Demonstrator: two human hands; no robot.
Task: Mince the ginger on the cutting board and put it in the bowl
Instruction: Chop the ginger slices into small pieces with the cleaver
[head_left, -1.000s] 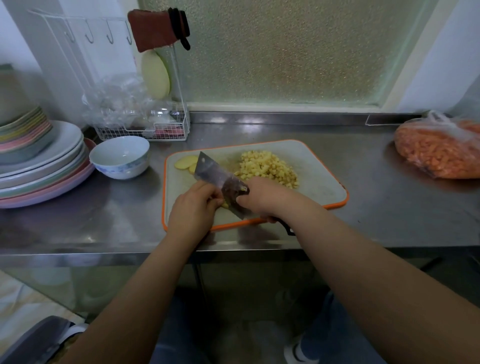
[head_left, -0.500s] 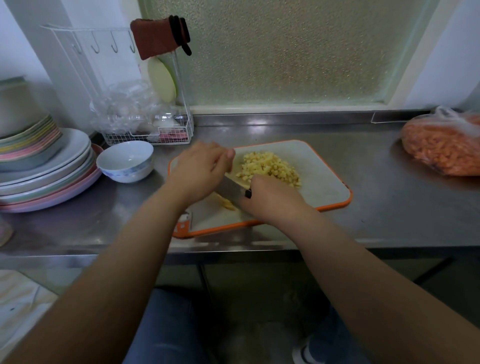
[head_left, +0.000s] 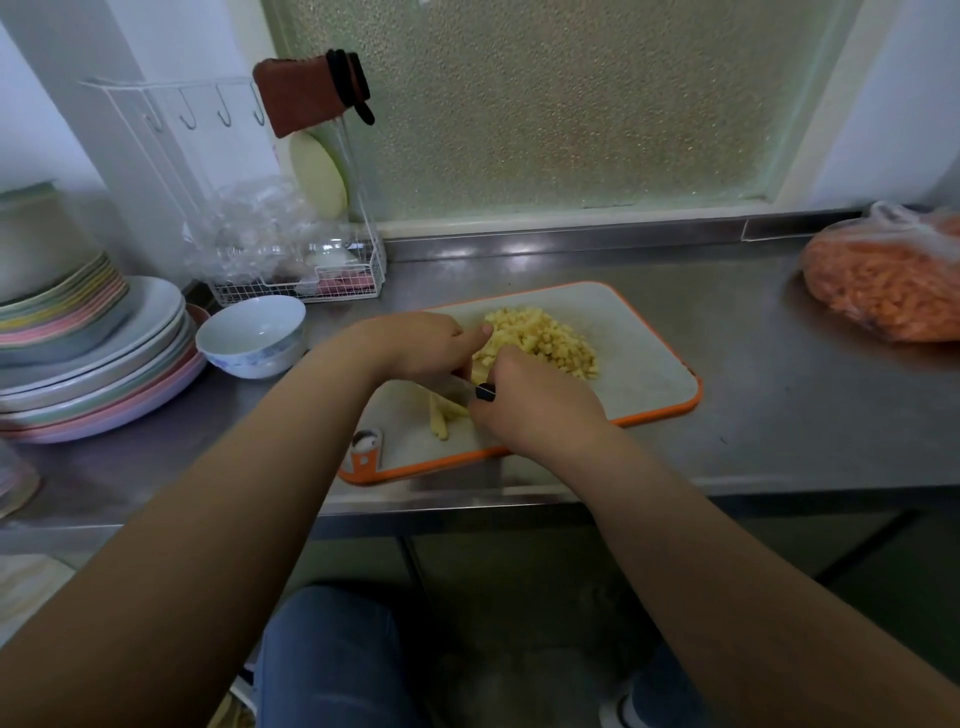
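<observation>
orange-rimmed cutting board (head_left: 644, 364) now carrying both hands beside the minced ginger (head_left: 540, 340): left hand (head_left: 421, 345) moved up, curled on ginger strips (head_left: 441, 415); right hand (head_left: 535, 410) clamped on knife (head_left: 485, 392). more chopping ahead; bowl (head_left: 252, 335) left of board, unfilled.

Cutting board (head_left: 644, 364): white, orange rim. Diced ginger (head_left: 545, 340): pale yellow. Bowl (head_left: 252, 335) left of the board: white, blue pattern. Tabletop (head_left: 753, 415): grey steel.
</observation>
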